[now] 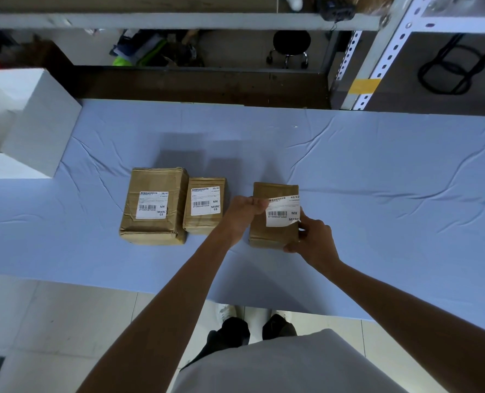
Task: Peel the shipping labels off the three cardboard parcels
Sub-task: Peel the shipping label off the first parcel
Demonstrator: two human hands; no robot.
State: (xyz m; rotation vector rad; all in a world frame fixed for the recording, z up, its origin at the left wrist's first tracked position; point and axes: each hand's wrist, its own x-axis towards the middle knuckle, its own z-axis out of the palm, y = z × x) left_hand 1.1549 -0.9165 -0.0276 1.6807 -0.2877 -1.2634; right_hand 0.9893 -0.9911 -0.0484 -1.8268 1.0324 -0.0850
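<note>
Left parcel, middle parcel, right parcel: creased brown cardboard blocks in a row on wrinkled blue cloth, long axes running front to back. Right parcel's white label curled partly free; left hand pinched its left edge, right hand gripped the parcel's near corner.

Stockroom/wkshop — slotted steel racking, cloth-covered bench.

One head-worn wide-angle view looks steeply down past the person's own torso and feet onto the near blue-covered table, facing metal shelving beyond its far edge
</note>
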